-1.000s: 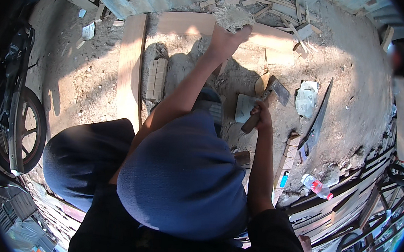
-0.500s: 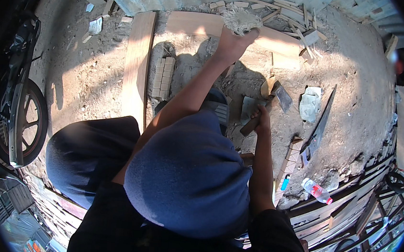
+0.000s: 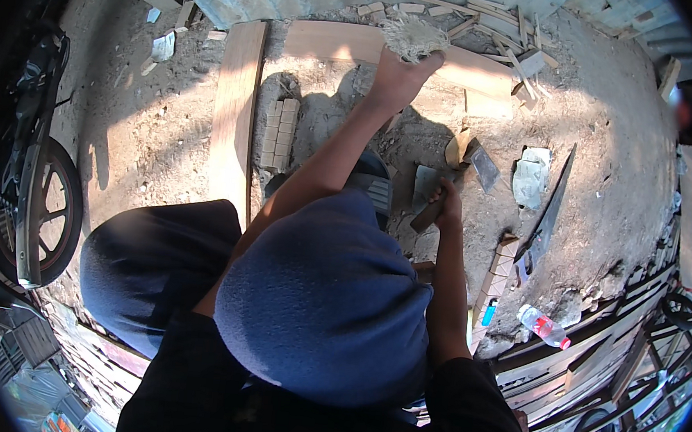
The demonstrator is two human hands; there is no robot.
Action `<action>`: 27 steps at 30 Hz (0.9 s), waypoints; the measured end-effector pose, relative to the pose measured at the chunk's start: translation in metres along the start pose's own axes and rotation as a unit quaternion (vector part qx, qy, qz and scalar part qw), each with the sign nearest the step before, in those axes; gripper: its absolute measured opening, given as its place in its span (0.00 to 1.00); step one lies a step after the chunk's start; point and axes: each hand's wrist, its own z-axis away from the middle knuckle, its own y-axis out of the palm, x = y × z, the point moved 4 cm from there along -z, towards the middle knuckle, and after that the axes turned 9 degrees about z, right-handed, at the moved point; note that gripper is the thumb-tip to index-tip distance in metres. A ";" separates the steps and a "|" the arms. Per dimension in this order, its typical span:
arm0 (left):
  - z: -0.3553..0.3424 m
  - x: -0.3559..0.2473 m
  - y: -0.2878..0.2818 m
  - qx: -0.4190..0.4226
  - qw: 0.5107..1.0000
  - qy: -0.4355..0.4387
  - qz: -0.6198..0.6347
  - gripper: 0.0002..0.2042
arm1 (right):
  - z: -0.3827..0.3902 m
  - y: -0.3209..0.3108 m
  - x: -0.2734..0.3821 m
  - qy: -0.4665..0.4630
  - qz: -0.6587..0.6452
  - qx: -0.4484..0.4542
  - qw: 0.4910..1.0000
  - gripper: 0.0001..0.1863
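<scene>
My left hand (image 3: 406,75) reaches far forward, closed around a pale, frayed tangle of fibres (image 3: 413,36) above a plank. Nearer me, my right hand (image 3: 448,207) grips a small brown wooden block (image 3: 426,217), tilted in the shade. Beside its fingers lies a flat grey-green piece (image 3: 425,183). Just beyond, a curved tan wooden piece (image 3: 455,150) touches or nearly touches a grey flat-faced block (image 3: 483,167); I cannot tell whether they are joined. My blue-clad knee (image 3: 322,296) hides the ground close to me.
Long planks lie left (image 3: 237,99) and ahead (image 3: 332,40). Stacked small wooden blocks (image 3: 280,134) stand left of centre. To the right are a handsaw (image 3: 550,213), a row of blocks (image 3: 495,278), a blue lighter (image 3: 489,312) and a plastic bottle (image 3: 544,326). A motorcycle wheel (image 3: 38,210) stands far left.
My right hand has shifted slightly and its fingers have turned a little, the brown block still in it. My left hand stays nearly in place with the fibre tangle.
</scene>
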 end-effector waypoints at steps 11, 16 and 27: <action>-0.001 0.006 -0.001 0.012 1.000 -0.007 0.024 0.10 | 0.006 0.005 0.003 -0.009 0.000 0.018 1.000 0.10; 0.000 0.004 0.000 0.013 1.000 0.019 0.017 0.10 | 0.009 0.006 0.005 0.000 0.008 -0.001 1.000 0.10; 0.003 0.003 0.002 0.014 1.000 -0.016 0.002 0.10 | 0.007 0.008 0.006 -0.018 0.002 0.024 1.000 0.10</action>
